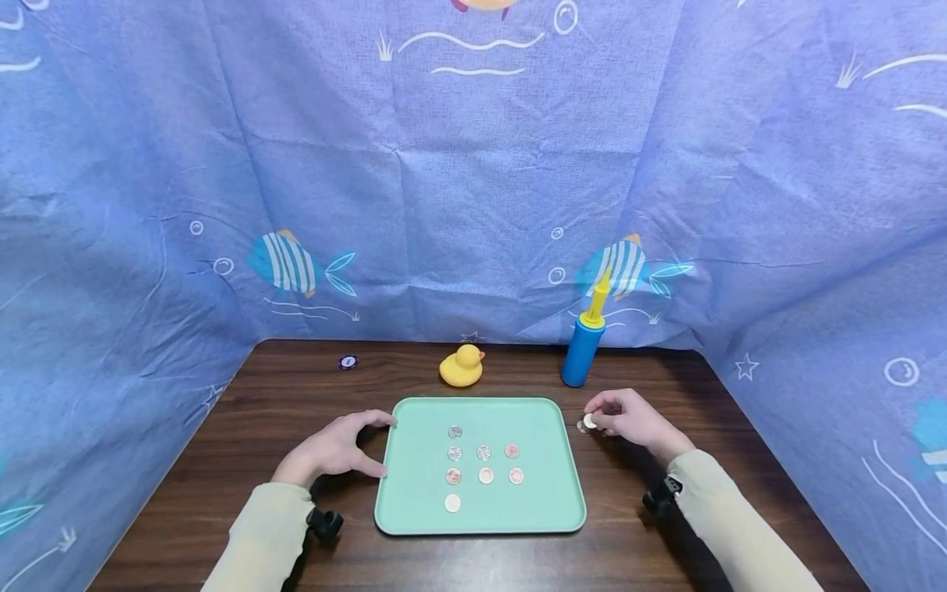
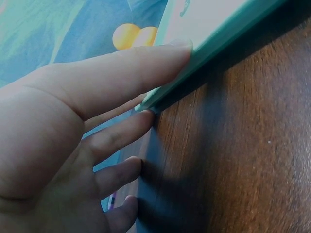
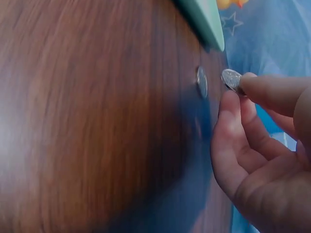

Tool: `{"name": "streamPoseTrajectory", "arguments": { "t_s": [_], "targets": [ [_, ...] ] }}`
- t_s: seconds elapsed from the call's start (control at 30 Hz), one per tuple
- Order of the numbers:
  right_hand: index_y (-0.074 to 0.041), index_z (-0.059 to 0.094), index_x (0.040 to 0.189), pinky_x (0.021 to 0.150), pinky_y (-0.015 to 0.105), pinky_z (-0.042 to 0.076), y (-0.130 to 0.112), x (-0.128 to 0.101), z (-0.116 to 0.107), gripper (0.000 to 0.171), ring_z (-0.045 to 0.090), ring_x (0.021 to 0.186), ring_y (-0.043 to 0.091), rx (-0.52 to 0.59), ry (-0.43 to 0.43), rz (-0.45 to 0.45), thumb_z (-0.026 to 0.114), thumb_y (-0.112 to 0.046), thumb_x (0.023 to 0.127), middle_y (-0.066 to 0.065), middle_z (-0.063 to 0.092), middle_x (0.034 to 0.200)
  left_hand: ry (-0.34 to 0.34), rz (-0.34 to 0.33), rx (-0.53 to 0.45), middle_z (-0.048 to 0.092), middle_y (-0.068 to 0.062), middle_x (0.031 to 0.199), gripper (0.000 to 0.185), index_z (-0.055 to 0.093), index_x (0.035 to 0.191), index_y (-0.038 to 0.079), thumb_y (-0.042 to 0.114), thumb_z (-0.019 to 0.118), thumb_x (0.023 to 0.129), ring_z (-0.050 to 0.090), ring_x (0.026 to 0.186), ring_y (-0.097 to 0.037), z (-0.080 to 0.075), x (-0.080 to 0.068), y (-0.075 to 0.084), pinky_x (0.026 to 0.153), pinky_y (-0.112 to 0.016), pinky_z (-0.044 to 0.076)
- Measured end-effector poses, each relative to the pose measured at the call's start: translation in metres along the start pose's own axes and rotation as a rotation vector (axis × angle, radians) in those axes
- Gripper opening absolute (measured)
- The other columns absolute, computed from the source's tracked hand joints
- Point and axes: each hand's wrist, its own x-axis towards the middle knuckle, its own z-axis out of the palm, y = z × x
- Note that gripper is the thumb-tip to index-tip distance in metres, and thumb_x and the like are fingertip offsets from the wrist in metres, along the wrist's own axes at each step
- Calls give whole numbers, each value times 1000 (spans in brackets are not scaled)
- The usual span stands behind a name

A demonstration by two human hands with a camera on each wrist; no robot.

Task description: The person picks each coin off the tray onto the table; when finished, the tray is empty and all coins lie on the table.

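Observation:
My right hand pinches a silvery coin between thumb and fingers, just off the tray's right side. Close by, a second coin lies on the wooden table, slightly apart from the held one in the right wrist view. A mint-green tray carries several silver and coppery coins, among them a pale one at the front. At the tray's left edge rests my left hand, thumb and index finger spread along the rim, the other fingers loosely bent.
Behind the tray sits a yellow rubber duck. A blue hand pump with a yellow nozzle stands at the back right, and a dark poker chip lies at the back left. A blue fish-print curtain surrounds the table's back and sides.

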Motion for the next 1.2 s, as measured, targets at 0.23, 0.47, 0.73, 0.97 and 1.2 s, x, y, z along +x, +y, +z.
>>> {"name": "streamPoseTrajectory", "arguments": {
  "t_s": [0.23,0.47,0.73,0.97,1.2],
  "targets": [
    [6,72,106,65,29,56,8,-5,-6,12,62,75,21,-16,42,39,71,-1,96,13,69,88,-2,4,-3,57,-10,148,77,62,143,20,26,97,75,46,143,-38,0,1,0,115,-64,38],
    [3,73,99,59,26,52,11,-4,-4,7,59,68,14,-133,58,-2,73,1,93,9,69,82,-3,8,-2,58,-10,148,76,62,143,19,26,97,75,47,143,-38,0,2,0,115,-64,38],
    [-6,74,90,61,26,46,10,-1,-1,6,56,69,11,-326,120,-45,77,0,88,-2,67,76,-2,9,-7,57,-10,148,76,62,143,18,25,97,76,46,143,-39,0,0,0,115,-64,38],
    [-8,75,89,65,28,46,9,0,0,7,57,71,10,-398,134,-50,77,-2,88,-4,68,77,-2,3,-8,57,-10,148,76,62,143,19,26,97,76,46,143,-39,0,-1,0,114,-65,38],
    [-7,75,88,68,29,48,9,0,3,6,59,72,10,-443,146,-47,78,-2,86,-5,69,78,-2,-9,-11,57,-11,149,75,62,143,19,25,97,76,46,144,-39,-1,-3,3,114,-64,38]
  ]
}}
